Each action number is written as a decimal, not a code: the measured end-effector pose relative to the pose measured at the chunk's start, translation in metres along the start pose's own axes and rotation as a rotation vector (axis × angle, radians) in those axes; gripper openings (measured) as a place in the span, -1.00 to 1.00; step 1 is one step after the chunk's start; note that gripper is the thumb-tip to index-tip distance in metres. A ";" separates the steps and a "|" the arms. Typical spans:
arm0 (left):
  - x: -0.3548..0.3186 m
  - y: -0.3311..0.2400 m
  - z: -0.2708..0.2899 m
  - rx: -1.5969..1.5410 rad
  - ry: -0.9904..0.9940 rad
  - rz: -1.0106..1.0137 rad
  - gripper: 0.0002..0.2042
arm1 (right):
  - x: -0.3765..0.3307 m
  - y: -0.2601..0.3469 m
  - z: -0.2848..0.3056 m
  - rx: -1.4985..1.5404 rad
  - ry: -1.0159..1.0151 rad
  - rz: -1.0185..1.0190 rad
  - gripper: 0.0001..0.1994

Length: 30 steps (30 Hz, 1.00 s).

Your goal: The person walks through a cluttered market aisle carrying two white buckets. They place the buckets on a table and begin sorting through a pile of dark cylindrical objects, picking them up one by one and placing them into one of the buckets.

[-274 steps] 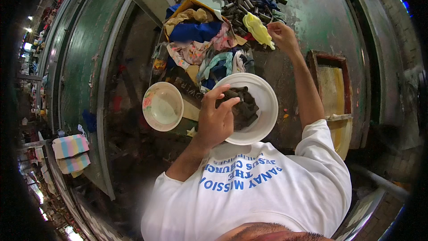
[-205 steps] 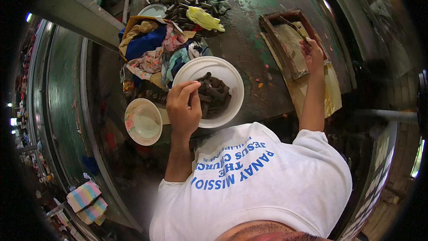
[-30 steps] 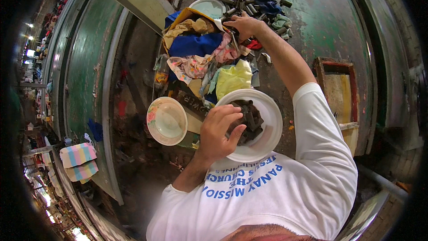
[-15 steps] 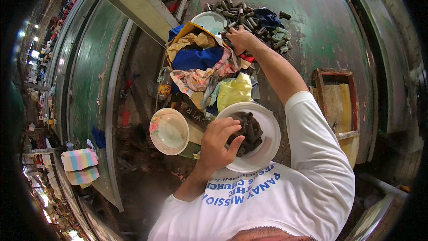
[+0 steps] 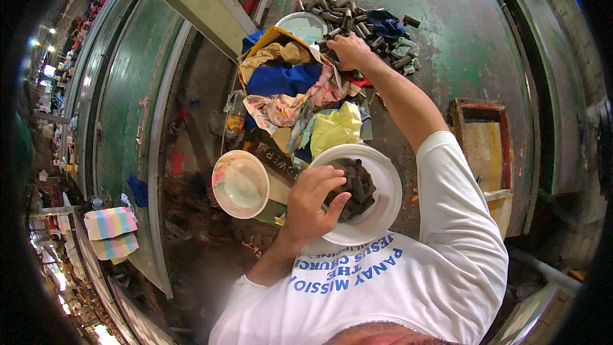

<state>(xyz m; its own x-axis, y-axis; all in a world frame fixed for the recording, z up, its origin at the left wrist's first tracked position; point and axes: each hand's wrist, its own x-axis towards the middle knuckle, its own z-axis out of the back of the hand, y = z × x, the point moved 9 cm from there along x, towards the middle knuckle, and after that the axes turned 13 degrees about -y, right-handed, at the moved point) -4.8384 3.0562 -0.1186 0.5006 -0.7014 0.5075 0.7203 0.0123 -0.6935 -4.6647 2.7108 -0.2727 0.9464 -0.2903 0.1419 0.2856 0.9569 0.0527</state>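
Note:
My left hand (image 5: 314, 203) is at the left side of a white plastic tub (image 5: 387, 207), its fingers bent and the thumb held apart. Short dark tubes (image 5: 359, 185) lie heaped in the tub, partly behind that hand. With the arm stretched forward, my right hand (image 5: 351, 51) touches the near left side of a pile of similar dark tubes (image 5: 348, 19) on the worn green surface. Its fingers are curled down among the tubes. What they hold, if anything, is hidden.
Left of the pile lies a round pale lid (image 5: 302, 27). A box stuffed with cloth scraps (image 5: 284, 80) and a yellow cloth (image 5: 336, 126) stand between my hands. A floral bowl (image 5: 241, 185) and a bottle (image 5: 235, 115) sit left; a wooden frame (image 5: 483, 147) sits right.
My right hand has shifted slightly to the right at the pile's edge, and its fingers look more drawn in. The left hand stays beside the tub. The whole view has moved a little.

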 end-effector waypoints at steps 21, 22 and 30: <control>-0.001 0.000 -0.001 -0.024 0.003 -0.030 -0.75 | -0.011 0.011 -0.023 0.002 -0.121 0.101 -0.16; 0.000 0.000 -0.001 -0.024 0.002 -0.028 -0.75 | -0.012 0.013 -0.020 -0.026 -0.173 0.095 -0.17; 0.002 0.001 0.000 -0.033 0.001 -0.021 -0.75 | -0.009 -0.003 -0.018 0.206 -0.157 -0.092 -0.34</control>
<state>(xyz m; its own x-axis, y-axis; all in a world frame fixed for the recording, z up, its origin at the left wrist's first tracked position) -4.8365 3.0548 -0.1184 0.4851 -0.7017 0.5218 0.7145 -0.0259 -0.6992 -4.6713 2.7112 -0.2923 0.8785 -0.3889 0.2776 0.3172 0.9092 0.2697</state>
